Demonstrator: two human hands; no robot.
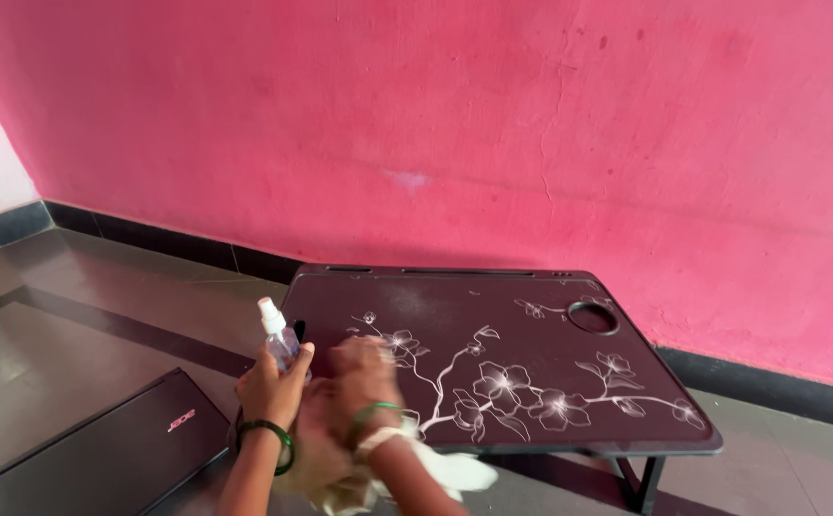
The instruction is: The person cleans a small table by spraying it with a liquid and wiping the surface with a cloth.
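A bright pink plastered wall point(493, 124) rose behind the grey tiled floor point(73, 315). On that floor stood my low dark-brown tabletop point(531, 334), printed with white blossoms, and beside it lay a closed black laptop point(101, 449). My left hand point(273, 382) gripped a small clear spray bottle point(278, 336) upright at the tabletop's near-left edge. My blurred right hand point(364, 377) pressed a pale cloth point(445, 468); its grip I could not tell.

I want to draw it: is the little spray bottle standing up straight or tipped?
Nearly upright: the spray bottle sits in the left hand, white nozzle on top.
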